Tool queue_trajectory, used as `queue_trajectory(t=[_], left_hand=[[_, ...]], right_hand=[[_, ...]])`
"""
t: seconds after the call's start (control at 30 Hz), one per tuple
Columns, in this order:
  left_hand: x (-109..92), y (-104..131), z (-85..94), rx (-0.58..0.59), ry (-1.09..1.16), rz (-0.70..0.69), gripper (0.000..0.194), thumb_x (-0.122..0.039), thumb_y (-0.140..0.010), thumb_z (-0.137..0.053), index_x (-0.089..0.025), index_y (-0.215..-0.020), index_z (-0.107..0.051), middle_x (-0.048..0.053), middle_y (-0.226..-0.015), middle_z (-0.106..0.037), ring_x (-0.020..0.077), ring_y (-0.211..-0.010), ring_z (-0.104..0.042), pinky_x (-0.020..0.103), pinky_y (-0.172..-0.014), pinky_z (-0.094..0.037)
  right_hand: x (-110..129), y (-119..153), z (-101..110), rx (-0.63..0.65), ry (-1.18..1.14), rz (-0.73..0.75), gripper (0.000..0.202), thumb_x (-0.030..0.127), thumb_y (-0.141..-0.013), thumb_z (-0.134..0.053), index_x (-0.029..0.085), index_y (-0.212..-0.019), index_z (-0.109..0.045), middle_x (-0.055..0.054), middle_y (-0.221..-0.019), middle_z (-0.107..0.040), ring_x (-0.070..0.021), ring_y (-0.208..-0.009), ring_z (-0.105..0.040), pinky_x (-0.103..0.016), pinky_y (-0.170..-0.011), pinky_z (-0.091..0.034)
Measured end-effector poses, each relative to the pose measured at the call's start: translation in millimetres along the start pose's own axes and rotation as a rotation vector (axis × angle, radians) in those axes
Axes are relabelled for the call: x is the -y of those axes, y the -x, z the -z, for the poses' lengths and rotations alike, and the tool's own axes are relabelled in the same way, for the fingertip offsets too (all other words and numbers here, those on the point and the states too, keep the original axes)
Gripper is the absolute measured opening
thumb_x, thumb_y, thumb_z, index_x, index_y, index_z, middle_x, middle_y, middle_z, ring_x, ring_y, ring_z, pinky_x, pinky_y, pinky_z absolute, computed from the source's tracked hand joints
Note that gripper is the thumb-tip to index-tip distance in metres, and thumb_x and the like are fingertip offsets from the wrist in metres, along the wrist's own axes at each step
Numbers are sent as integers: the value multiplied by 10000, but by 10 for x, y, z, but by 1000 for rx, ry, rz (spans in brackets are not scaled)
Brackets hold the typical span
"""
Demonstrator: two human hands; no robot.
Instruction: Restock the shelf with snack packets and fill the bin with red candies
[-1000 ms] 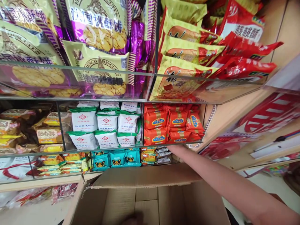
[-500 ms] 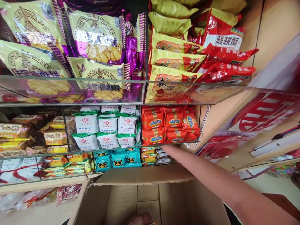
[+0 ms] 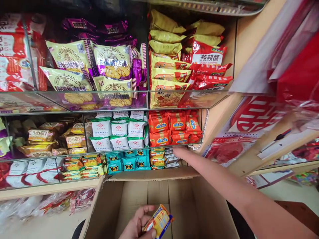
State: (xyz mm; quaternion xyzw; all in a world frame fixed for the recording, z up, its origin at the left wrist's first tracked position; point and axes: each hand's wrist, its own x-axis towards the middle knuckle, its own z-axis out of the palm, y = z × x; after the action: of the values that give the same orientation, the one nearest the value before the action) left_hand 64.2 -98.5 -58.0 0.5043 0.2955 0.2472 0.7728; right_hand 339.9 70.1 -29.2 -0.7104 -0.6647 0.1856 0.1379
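Note:
Over the cardboard box point(image 3: 106, 202), my left hand point(image 3: 138, 224) holds a small yellow and orange snack packet point(image 3: 160, 220) with blue ends, pinched between thumb and fingers. My right arm stretches forward to the lowest shelf row. There my right hand point(image 3: 179, 152) is beside a stack of silver-wrapped packets point(image 3: 171, 160), just under the shelf above. Its fingers are hidden, so I cannot make out any grip. Small yellow and orange packets point(image 3: 157, 158) are stacked to the left of the silver ones.
Above are red packets point(image 3: 159, 123), white and green packets point(image 3: 101, 127) and cream biscuit bags point(image 3: 113, 61). Teal packets point(image 3: 129, 164) share the lowest row. A clear shelf lip point(image 3: 104, 99) crosses in front. Red printed bags point(image 3: 254, 114) hang at the right.
My left hand has risen into view inside the box, showing the snack packet. The view has shifted back a little. My right hand stays at the lowest shelf row.

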Motion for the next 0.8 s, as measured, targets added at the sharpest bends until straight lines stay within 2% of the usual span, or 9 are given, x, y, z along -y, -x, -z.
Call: queue_trajectory(t=[0.1,0.23,0.3,0.37,0.43,0.5,0.57,0.67,0.8], left_hand=[[-231,69,-68,-130,17,-11,345,-341,-678,-626,-201,-930,-436,2,-759,-621,95,-610,-519,207,-543,-404],[-607,81,-187,-179,-42,-3,279,-278,-667,-644,-182,-866,-475,-9,-740,-630,90,-629,-526,200,-578,-420],[-733,43,-264,-164,-67,-7,285,-271,-664,-645,-177,-883,-489,-2,-767,-638,106,-659,-546,213,-600,-432],[-793,-14,-360,-107,-78,-2,290,-265,-658,-648,-167,-887,-499,4,-762,-643,114,-649,-555,225,-597,-441],[-795,-77,-468,-57,-63,-4,328,-260,-646,-659,-164,-913,-494,-4,-718,-644,110,-610,-554,227,-578,-445],[-759,-130,-572,-81,-30,-15,355,-271,-640,-666,-163,-930,-492,-9,-691,-647,104,-597,-556,216,-570,-442],[-706,-165,-658,-185,12,1,338,-306,-645,-659,-157,-912,-514,-3,-682,-651,97,-589,-556,192,-542,-431],[-634,-174,-746,-346,75,50,306,-339,-642,-654,-151,-867,-565,18,-729,-659,95,-612,-555,173,-516,-422],[-595,-139,-764,-433,98,50,334,-353,-601,-679,-154,-859,-606,29,-746,-668,116,-633,-569,182,-505,-436]], right_hand=[[16,321,142,39,36,43,414,237,-669,-578,124,-1066,-542,-148,-1169,-501,-279,-1098,-423,-372,-933,-283],[207,1071,374,17,-47,205,352,304,-777,-452,154,-1086,-525,-106,-1104,-551,-224,-1032,-482,-325,-890,-328],[365,1510,414,-50,-239,265,318,361,-816,-391,197,-1043,-543,-60,-1001,-595,-188,-942,-526,-293,-827,-375],[514,1891,358,-46,-518,219,340,405,-812,-398,211,-1070,-504,-28,-892,-607,-144,-776,-562,-238,-676,-432],[613,2151,225,-32,-732,149,313,428,-814,-383,193,-952,-535,-8,-733,-579,-113,-618,-538,-202,-534,-422],[649,2282,63,-76,-855,74,332,443,-821,-354,171,-752,-532,6,-601,-505,-97,-527,-491,-191,-465,-392],[646,2329,-87,-176,-939,-23,373,461,-822,-335,162,-660,-491,12,-553,-458,-89,-488,-465,-189,-440,-381],[637,2349,-254,-290,-1055,-166,404,491,-817,-313,154,-672,-481,8,-560,-463,-87,-462,-461,-190,-414,-380],[643,2382,-351,-274,-1159,-221,424,497,-821,-288,145,-704,-493,1,-572,-474,-92,-463,-462,-195,-403,-386]])
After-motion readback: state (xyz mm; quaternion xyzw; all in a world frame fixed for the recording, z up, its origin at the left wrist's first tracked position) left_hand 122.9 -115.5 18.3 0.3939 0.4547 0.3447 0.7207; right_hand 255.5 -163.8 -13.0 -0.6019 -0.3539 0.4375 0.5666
